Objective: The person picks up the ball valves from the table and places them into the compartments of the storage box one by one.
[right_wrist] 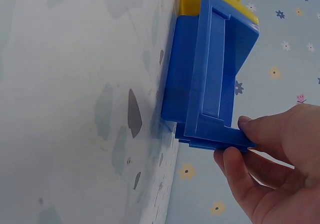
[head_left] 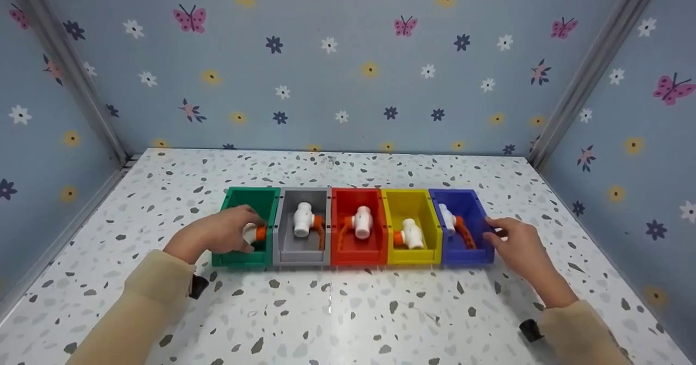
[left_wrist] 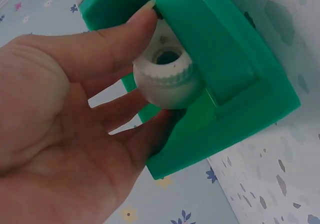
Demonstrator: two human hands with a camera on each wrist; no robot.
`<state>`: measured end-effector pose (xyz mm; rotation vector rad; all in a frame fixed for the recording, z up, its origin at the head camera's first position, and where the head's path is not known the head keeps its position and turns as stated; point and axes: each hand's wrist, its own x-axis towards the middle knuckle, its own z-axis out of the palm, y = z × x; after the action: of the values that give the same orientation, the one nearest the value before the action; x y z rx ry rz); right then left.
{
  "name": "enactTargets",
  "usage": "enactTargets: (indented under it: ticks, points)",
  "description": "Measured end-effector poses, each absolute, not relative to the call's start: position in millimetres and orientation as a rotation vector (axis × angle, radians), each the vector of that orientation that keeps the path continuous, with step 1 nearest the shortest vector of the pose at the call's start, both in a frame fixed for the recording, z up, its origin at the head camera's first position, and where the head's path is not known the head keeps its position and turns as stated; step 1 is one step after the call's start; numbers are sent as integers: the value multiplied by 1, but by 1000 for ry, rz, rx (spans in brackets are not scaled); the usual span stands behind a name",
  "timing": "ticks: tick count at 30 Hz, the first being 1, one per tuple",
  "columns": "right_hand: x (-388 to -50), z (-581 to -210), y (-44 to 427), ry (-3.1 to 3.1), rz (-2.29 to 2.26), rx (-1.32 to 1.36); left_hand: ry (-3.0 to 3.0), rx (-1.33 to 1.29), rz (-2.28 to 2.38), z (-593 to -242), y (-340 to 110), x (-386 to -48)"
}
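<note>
At the left end of a row of bins, my left hand point(head_left: 224, 231) reaches into the green bin point(head_left: 239, 260). Its thumb and fingers grip a white ball valve point(left_wrist: 162, 84) with an orange handle, mostly covered by the hand in the head view. At the right end, my right hand point(head_left: 519, 245) pinches the outer side wall of the blue bin point(right_wrist: 195, 79) between thumb and fingers. Inside that blue bin lies another white valve point(head_left: 447, 219) with an orange handle.
Between the end bins stand a grey bin point(head_left: 300, 258), a red bin point(head_left: 359, 257) and a yellow bin point(head_left: 414, 255), each holding one white-and-orange valve. The row sits on a speckled white table point(head_left: 331, 316). Patterned blue panels point(head_left: 348, 82) rise behind and at both sides.
</note>
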<state>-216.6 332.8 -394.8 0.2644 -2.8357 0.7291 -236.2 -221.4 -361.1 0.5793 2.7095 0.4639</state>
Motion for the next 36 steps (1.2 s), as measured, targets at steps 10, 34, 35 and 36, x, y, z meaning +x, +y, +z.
enactTargets:
  ticks: [10, 34, 35, 36]
  points:
    - [-216, -395, 331, -2824, 721, 258, 2658, 602, 372, -365, -218, -233]
    - [-217, -397, 335, -2824, 766, 265, 2706, 612, 503, -370, -218, -211]
    - [-217, -397, 335, -2815, 766, 273, 2711, 612, 504, -369, -218, -210]
    - [-217, -397, 334, -2812, 766, 276, 2715, 617, 501, -368, -218, -209]
